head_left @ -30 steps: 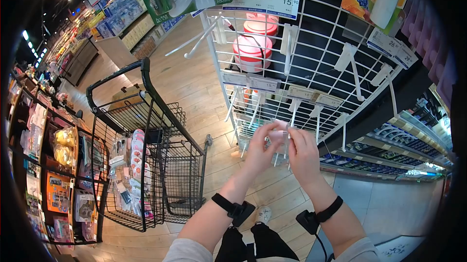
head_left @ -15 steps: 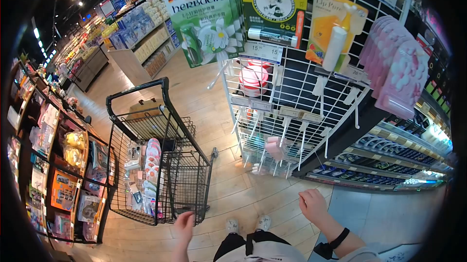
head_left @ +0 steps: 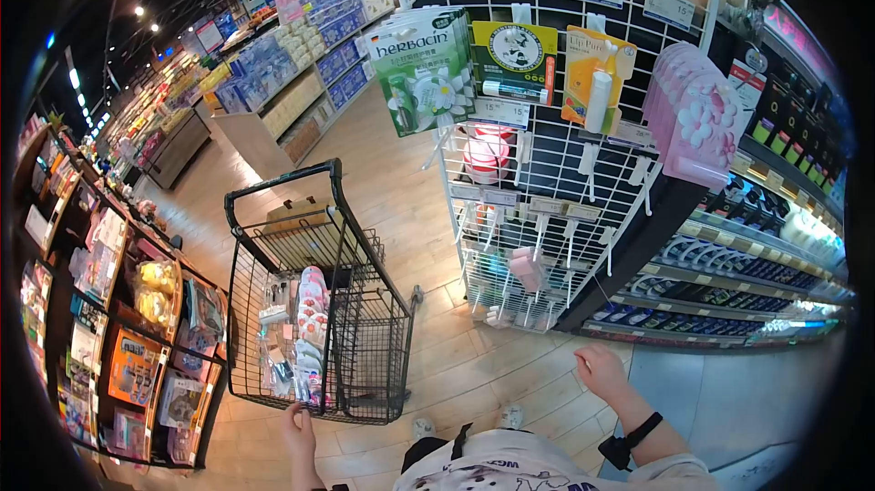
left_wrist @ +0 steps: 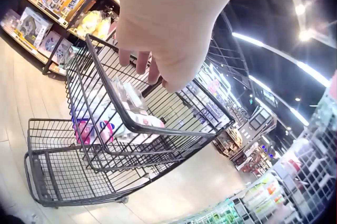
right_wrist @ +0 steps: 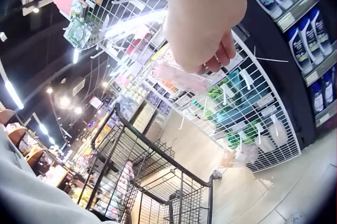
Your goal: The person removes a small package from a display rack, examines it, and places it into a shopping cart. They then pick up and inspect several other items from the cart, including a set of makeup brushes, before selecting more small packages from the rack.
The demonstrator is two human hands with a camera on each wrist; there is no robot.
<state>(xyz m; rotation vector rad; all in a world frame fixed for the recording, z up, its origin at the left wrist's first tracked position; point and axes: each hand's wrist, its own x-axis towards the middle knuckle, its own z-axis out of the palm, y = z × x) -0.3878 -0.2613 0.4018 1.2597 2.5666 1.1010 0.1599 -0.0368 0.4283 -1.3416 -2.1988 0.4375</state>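
My left hand (head_left: 299, 432) hangs low at the near end of a black wire shopping cart (head_left: 372, 295), its fingers loosely bent and holding nothing. In the left wrist view, its fingers (left_wrist: 141, 62) overlap the cart basket. Packaged goods (head_left: 313, 318) in pink, white and clear wrapping lie in that basket. My right hand (head_left: 602, 371) hangs over the floor below a white wire display rack (head_left: 547, 158), loosely curled with nothing in it. A pink pack (head_left: 526, 269) hangs on a low hook of the rack, above and left of the right hand in the head view.
Higher on the rack hang green hand-cream cards (head_left: 424, 72), a yellow lip-balm card (head_left: 517, 62), an orange card (head_left: 594, 81) and pink packs (head_left: 697, 117). Bare white hooks stick out below them. Bottle shelves (head_left: 720, 268) stand at right, a goods shelf (head_left: 137, 354) at left.
Both hands were together at a low hook with a pink item; they have come away, apart and down. The pink pack now hangs there, and the head view has tilted up.
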